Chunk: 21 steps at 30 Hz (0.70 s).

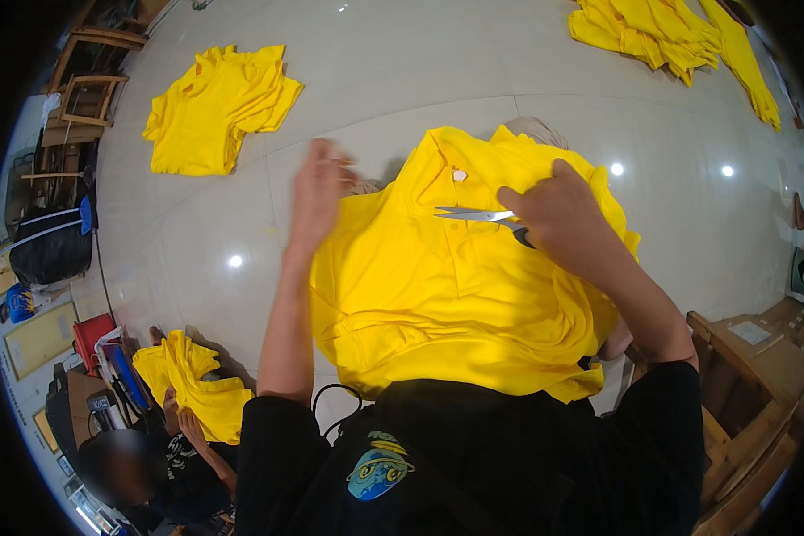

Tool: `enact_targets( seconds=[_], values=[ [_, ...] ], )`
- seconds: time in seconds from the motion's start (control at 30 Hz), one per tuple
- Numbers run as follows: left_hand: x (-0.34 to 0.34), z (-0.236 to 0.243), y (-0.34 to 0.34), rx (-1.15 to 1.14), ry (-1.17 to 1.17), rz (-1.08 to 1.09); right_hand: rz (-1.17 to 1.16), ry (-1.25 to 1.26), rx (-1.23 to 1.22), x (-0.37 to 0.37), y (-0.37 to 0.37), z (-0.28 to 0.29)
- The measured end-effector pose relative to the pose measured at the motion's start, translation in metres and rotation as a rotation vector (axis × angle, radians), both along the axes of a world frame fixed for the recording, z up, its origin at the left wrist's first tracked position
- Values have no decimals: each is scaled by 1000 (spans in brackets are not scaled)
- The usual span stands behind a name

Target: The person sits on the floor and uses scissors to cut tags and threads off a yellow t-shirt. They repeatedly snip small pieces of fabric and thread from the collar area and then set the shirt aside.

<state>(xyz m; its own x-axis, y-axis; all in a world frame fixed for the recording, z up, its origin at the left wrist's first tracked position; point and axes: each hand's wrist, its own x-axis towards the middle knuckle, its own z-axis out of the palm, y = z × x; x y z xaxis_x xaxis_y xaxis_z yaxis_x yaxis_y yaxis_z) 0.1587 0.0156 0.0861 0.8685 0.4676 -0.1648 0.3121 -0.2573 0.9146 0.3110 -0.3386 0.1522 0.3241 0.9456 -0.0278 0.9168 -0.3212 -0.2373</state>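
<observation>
A yellow polo shirt [402, 268] lies spread across my lap, its collar away from me and its buttoned placket near the middle. My right hand [563, 210] grips a pair of scissors [478, 214] above the chest of the shirt. The blades point left and stand slightly apart; dark handles show partly under my fingers. My left hand [320, 192] is raised beside the shirt's left shoulder, off the cloth. Motion smears its fingers, so whether it holds anything does not show. Inside the collar a small white label [459, 175] is visible.
Folded yellow shirts [214, 112] lie on the tiled floor [375, 54] at far left, with another yellow pile [648, 40] at far right. A person at lower left handles a yellow garment [192, 380]. A wooden frame [732, 420] and cardboard box [768, 344] stand at right.
</observation>
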Motion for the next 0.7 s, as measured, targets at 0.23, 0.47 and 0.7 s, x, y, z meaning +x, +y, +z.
enact_targets(
  seconds=[0.23, 0.47, 0.7],
  values=[
    [-107, -45, 151, 824, 268, 510, -457, 513, 165, 23, -7, 5],
    [4, 26, -70, 416, 245, -130, -454, 235, 437, 17, 31, -55],
    [27, -6, -135, 515, 389, -345, -709, 457, 308, 21, 13, -51]
  ],
)
